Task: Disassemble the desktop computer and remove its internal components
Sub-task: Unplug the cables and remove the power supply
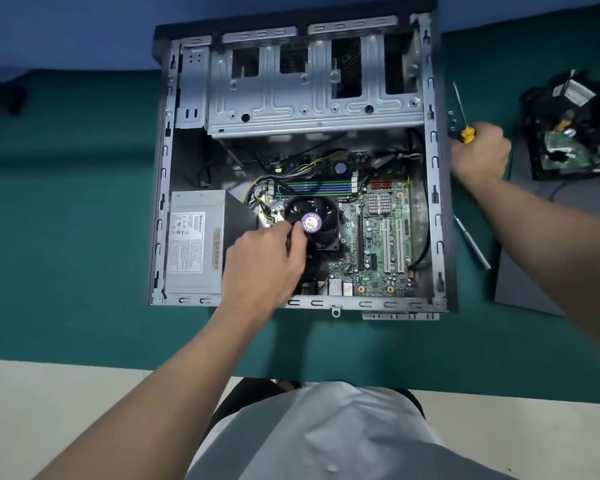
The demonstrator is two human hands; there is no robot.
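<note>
An open desktop case [433,161] lies flat on a green table. Inside are a green motherboard [378,258], a black CPU fan [321,216] with a purple label, RAM sticks [316,187], a grey power supply [194,244] at lower left, and an empty metal drive cage [312,109] at the top. My left hand [267,261] reaches into the case and its fingers curl on the near left edge of the fan. To the right of the case, my right hand [480,154] grips a yellow-handled screwdriver [463,116], its shaft pointing away from me.
A removed component with black cables [568,133] sits on a grey panel [520,278] at the right. A second metal tool [471,242] lies beside the case's right wall. A few small screws [451,120] lie near the screwdriver. The table's near edge [84,356] runs along my body.
</note>
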